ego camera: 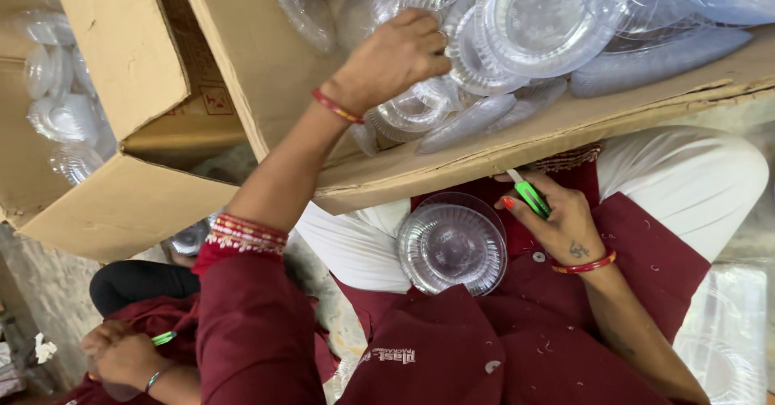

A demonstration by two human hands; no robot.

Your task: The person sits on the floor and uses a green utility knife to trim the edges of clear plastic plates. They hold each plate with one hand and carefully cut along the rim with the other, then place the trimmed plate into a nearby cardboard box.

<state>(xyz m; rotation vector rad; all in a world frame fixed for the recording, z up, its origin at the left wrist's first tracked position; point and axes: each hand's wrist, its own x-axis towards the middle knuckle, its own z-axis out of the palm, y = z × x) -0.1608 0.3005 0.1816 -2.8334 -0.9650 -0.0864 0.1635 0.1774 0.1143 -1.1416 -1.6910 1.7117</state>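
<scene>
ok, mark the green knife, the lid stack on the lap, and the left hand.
green knife (pixel 532 197), head view, on the green handle.
lid stack (pixel 452 248), head view, centre of the top clear lid.
left hand (pixel 395 58), head view, back of the hand.

Left hand (pixel 395 58) on clear plastic lids (pixel 420 106) in cardboard box (pixel 266 74); right hand (pixel 557 219) around green cutter (pixel 531 198).

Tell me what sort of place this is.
Probably a small packing or trimming workshop for plastic ware: open brown cardboard boxes heaped with clear round plastic lids, the right hand holding a green-handled cutter, and a co-worker's hands alongside.
</scene>
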